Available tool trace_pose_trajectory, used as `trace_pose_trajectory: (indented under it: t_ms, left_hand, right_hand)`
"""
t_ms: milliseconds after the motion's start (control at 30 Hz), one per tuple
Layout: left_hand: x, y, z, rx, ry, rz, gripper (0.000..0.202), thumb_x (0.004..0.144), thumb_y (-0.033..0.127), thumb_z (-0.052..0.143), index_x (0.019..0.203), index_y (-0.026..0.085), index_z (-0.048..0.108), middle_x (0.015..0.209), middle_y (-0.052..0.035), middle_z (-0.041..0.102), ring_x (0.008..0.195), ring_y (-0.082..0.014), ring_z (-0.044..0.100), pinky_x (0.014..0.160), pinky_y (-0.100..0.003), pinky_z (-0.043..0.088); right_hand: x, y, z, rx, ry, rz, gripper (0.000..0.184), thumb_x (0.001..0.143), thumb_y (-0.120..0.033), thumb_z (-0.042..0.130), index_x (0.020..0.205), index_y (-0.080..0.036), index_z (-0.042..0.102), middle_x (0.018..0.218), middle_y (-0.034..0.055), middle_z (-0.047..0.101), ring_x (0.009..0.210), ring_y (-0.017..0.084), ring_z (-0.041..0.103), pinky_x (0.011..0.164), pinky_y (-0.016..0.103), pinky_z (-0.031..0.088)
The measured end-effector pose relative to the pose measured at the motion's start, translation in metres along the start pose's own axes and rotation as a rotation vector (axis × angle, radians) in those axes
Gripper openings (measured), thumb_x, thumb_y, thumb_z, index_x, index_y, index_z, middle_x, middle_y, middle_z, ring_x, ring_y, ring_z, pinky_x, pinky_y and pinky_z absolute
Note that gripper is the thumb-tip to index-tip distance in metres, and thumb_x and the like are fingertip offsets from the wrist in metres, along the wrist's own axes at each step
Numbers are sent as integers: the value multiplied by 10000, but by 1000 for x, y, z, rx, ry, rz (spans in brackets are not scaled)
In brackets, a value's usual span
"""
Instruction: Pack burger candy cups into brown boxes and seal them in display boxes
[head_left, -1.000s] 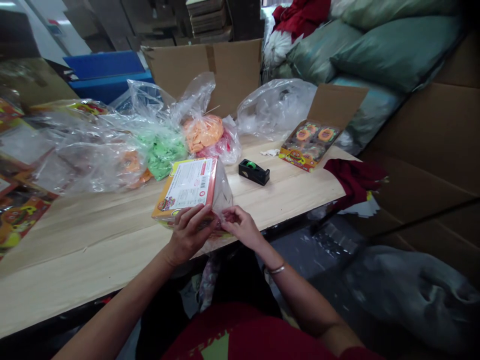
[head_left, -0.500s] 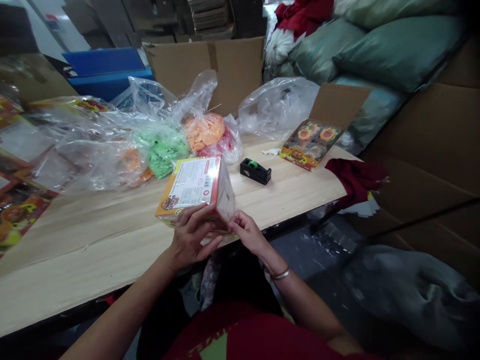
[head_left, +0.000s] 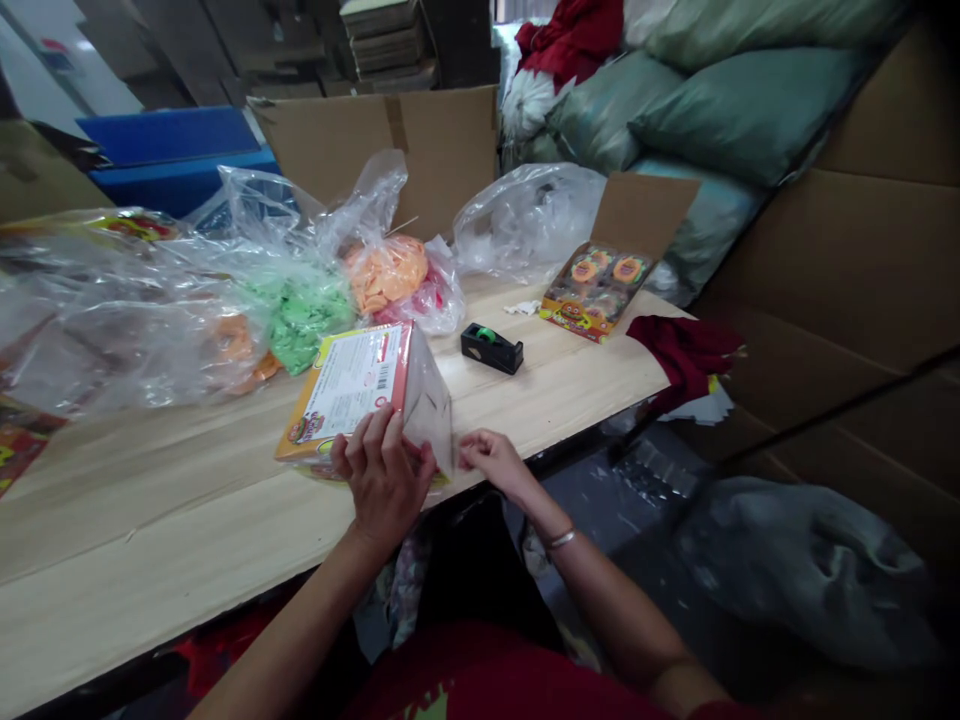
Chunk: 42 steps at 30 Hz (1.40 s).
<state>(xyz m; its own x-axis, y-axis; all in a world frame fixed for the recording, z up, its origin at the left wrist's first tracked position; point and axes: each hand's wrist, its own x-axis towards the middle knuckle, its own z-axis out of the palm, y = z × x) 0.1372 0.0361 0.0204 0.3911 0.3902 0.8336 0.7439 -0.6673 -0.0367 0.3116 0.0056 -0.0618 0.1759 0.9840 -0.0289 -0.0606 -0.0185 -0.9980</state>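
Observation:
A printed cardboard box (head_left: 349, 385) in clear plastic wrap (head_left: 435, 405) lies near the front edge of the table. My left hand (head_left: 386, 475) grips its near edge, fingers over the top and thumb by the right end. At that end the wrap stands out loosely from the box. My right hand (head_left: 491, 460) is closed in a pinch at the loose wrap's lower corner; the fingertips partly hide what is between them. A black tape dispenser (head_left: 491, 349) with a green core stands beyond the box, to its right.
Plastic bags with green pieces (head_left: 307, 320) and orange pieces (head_left: 386, 275) lie behind the box. An open display box (head_left: 581, 290) of packaged burger-like items stands at the right, beside a dark red cloth (head_left: 679, 355). The wooden table (head_left: 187, 510) ends just before my body.
The view has shifted, so the table's things appear farther left. My left hand has turned more upright on the box. My right hand has drawn the loose wrap outward, away from the box's end.

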Motion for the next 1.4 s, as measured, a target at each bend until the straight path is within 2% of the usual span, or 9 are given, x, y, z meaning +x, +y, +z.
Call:
trace_pose_trajectory:
  t_ms: [133,200,400,533,667,900,1167,1300,1400]
  left_hand:
    - [-1,0,3,19,2,25,758,814,319,689,1459,93,361,1309,-222,570,1284,-342,457,1141,-504,194]
    - [-3,0,5,28,5,38,784,804,330,698,1458,60,363,1316,-246,560,1283,-354,455,1147,-517,183]
    - [-4,-2,6,40,18,61,839,788,340,719,1481,48,347,1306,-250,569,1282,-358,454,1151,-522,190]
    - [-4,-3,4,40,5,73,875,796,364,724,1506,53,316,1311,-249,568,1287,-359,453,1152,-524,196]
    - [-3,-6,1,37,-22,105,898,800,407,736,1508,45,319,1315,-252,570,1278,-362,463,1144,-509,218]
    - [-3,-15,-5,44,-72,146,916,813,480,738,1518,76,315,1327,-237,582,1245,-354,497,1106,-479,275]
    - [1,-24,-13,-24,-174,172,836,866,502,675,1531,171,293,1389,-180,566,1284,-314,474,1093,-418,249]
    - [2,-26,-16,-6,-192,187,801,888,489,649,1524,155,294,1392,-188,562,1283,-317,466,1083,-421,250]
    - [2,-25,-17,-1,-194,195,814,875,487,668,1518,141,306,1393,-198,557,1279,-321,470,1079,-421,253]
  right_hand:
    - [71,-18,-78,-404,409,-120,208,894,-320,480,846,-173,619,889,80,667,866,190,605,811,299,461]
    - [110,-36,-112,-555,507,-92,227,920,-297,446,904,-171,634,1027,108,656,1000,204,570,868,297,431]
    - [180,-56,-157,-561,298,91,261,760,-297,701,568,-167,580,620,24,584,736,179,551,669,256,400]
    - [182,-40,-166,-383,183,129,247,677,-314,760,587,-167,583,565,-22,539,617,129,507,600,233,390]
    - [164,-14,-172,-147,178,72,318,664,-441,752,679,-187,560,684,-6,596,700,136,568,683,248,472]
    - [147,18,-164,47,308,38,379,651,-489,770,699,-199,531,689,-7,586,732,143,569,769,288,501]
    - [136,4,-142,-17,473,82,256,762,-332,672,643,-195,492,602,-34,503,712,133,485,708,258,422]
    - [85,-8,-99,25,334,86,303,743,-422,703,676,-195,515,622,-20,536,645,133,498,644,267,437]
    - [29,-14,-46,191,24,9,427,709,-587,729,724,-213,524,638,-30,538,591,131,503,603,275,446]
